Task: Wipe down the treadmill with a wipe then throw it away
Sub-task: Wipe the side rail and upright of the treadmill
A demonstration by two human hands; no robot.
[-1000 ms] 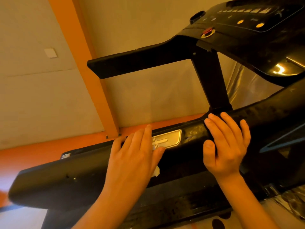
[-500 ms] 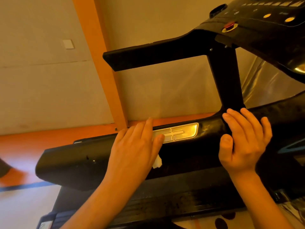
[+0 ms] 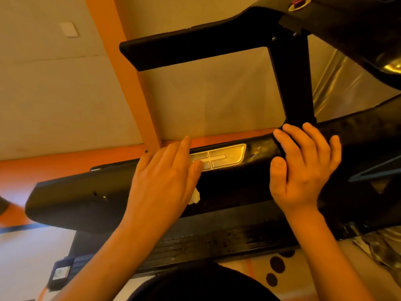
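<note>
Treadmill [image 3: 217, 242]: black, filling the lower and right part of the view, and seen at a tilt.
Wall [image 3: 54, 94]: pale, crossed by an orange band [image 3: 130, 83] behind the machine.
Side rail [image 3: 76, 198]: a long, dusty black bar running left to right, with both hands on it.
Handlebar [image 3: 195, 46]: juts out to the left above the rail, carried on an upright post [image 3: 290, 83].
Left hand [image 3: 165, 177]: lies flat on the rail, fingers straight and close together, their tips reaching the far edge, the thumb on the badge.
Right hand [image 3: 303, 170]: rests on the rail at the foot of the post, fingers slightly spread over the top, thumb against the near face.
Badge [image 3: 225, 158]: a shiny metal plate set in the rail between the hands.
Wipe [image 3: 195, 197]: white, pinned under the left palm against the rail, with only a corner showing.
</note>
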